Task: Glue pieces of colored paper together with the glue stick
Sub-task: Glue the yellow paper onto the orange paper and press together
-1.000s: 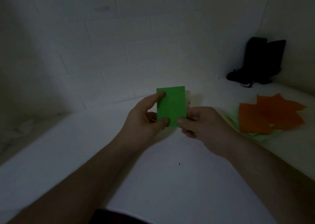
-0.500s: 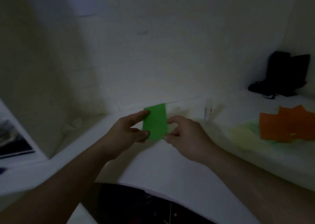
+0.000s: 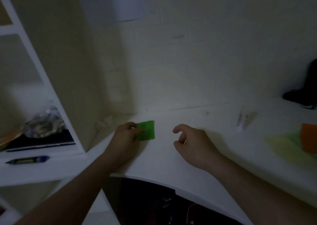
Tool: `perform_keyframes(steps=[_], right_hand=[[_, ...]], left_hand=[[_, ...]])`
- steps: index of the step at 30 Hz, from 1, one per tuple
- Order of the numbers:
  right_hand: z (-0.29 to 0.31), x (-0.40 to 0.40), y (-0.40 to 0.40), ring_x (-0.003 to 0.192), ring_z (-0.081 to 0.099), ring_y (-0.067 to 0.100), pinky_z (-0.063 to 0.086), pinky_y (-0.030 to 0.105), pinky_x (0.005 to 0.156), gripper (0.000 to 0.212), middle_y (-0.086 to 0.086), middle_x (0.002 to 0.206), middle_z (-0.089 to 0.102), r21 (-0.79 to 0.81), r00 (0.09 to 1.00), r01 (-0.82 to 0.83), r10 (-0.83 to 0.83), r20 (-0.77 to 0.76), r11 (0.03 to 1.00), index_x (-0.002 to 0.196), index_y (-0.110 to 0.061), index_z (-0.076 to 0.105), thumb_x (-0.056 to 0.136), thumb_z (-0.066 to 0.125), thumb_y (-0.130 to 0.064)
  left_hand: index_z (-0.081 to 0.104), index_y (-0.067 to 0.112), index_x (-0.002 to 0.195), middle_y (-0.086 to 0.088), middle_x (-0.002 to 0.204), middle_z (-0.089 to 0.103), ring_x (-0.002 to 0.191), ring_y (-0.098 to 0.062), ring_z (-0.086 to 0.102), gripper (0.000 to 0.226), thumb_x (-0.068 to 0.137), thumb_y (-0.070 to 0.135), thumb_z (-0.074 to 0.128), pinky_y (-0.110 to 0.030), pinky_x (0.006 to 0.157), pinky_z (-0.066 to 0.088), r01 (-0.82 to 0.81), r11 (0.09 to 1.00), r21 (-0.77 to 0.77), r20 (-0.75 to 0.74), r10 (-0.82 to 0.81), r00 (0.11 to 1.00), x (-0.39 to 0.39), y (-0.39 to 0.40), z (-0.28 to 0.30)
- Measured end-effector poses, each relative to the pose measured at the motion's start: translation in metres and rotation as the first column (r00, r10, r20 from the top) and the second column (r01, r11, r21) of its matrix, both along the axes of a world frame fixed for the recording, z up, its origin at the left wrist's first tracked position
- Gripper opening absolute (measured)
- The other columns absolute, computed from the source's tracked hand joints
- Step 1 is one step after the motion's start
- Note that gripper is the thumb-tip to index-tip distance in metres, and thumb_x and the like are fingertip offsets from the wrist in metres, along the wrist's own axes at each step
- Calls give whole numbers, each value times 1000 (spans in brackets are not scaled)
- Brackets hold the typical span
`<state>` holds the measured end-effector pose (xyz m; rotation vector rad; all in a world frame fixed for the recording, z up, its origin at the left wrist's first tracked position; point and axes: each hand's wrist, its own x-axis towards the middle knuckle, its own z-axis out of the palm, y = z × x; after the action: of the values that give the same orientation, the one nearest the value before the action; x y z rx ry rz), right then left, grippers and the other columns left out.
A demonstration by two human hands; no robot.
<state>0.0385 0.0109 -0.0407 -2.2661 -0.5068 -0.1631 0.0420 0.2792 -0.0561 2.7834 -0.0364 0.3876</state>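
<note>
A small green paper piece (image 3: 148,130) lies low on the white desk (image 3: 171,156) near the wall. My left hand (image 3: 125,142) holds its left edge between thumb and fingers. My right hand (image 3: 192,144) hovers to the right of the paper, fingers curled and apart, holding nothing. The glue stick (image 3: 241,120), white and blurred, stands near the wall further right. At the right edge lie orange paper (image 3: 308,139) and pale yellow-green paper (image 3: 284,144).
A white shelf unit (image 3: 51,104) stands at the left, with a crumpled bag (image 3: 42,123) inside and a dark pen (image 3: 27,160) on its ledge. A black object (image 3: 303,91) sits in the far right corner. The desk's front edge curves above a dark gap.
My right hand let go of the green paper and drew away to the right. My left hand carried the paper down and left toward the desk. The view swung left.
</note>
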Motion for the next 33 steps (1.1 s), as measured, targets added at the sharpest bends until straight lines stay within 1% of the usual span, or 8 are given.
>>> perform_keyframes(steps=[5,9,14,20,24,28,31,33], right_hand=[[-5,5,-28,68,61,4,47,23,62,17,-8,79,67,-57,1000,18,-19,-3,998,108,-31,65,95,66,-20],[1,10,-71,66,60,4,46,23,61,19,-8,82,67,-52,998,67,-66,20,996,101,-35,64,92,68,-19],[20,24,-160,67,60,3,42,17,61,16,-13,87,67,-82,971,210,-198,133,974,99,-34,68,91,72,-20],[15,39,-271,71,60,10,41,21,62,13,-9,81,66,25,848,506,-502,168,862,95,-26,72,93,70,-14],[2,42,-299,80,61,11,39,11,67,14,-1,96,74,-60,861,499,-487,150,864,99,-24,76,95,67,-13],[-7,43,-290,100,66,19,50,31,88,25,-1,117,73,-282,926,378,-363,105,882,118,-24,74,101,59,-16],[-8,44,-291,110,61,25,50,40,98,34,1,123,70,-385,932,355,-354,78,852,127,-30,69,101,56,-13],[-6,44,-296,113,58,29,49,43,100,41,2,127,67,-433,932,353,-354,80,830,132,-31,65,98,56,-10]], left_hand=[[62,45,135,7,143,59,126,-25,53,59,92,58,25,-45,107,43,166,966,196,-109,-147,983,-7,-15,5],[68,46,125,6,135,65,117,-28,56,44,92,52,38,-43,100,45,102,980,171,-71,-91,993,-6,-40,19],[63,39,129,8,123,66,114,-24,55,44,87,43,50,-38,100,42,256,963,86,-20,-255,967,4,-119,25],[72,27,123,4,126,69,114,-14,60,31,93,27,66,-19,97,37,578,815,27,15,-579,815,24,-246,31],[71,17,125,-1,124,71,113,-18,64,35,92,27,63,-19,97,41,709,705,-9,22,-709,705,36,-323,26],[58,20,141,-5,132,66,121,-22,58,50,98,47,60,-36,103,43,696,718,2,-70,-694,717,50,-370,22],[52,24,143,-2,135,60,123,-22,54,66,89,57,71,-35,100,38,680,731,56,-231,-653,721,60,-379,23],[53,30,139,1,132,56,117,-17,54,68,81,53,82,-31,94,43,689,721,-71,-318,-671,670,63,-372,29]])
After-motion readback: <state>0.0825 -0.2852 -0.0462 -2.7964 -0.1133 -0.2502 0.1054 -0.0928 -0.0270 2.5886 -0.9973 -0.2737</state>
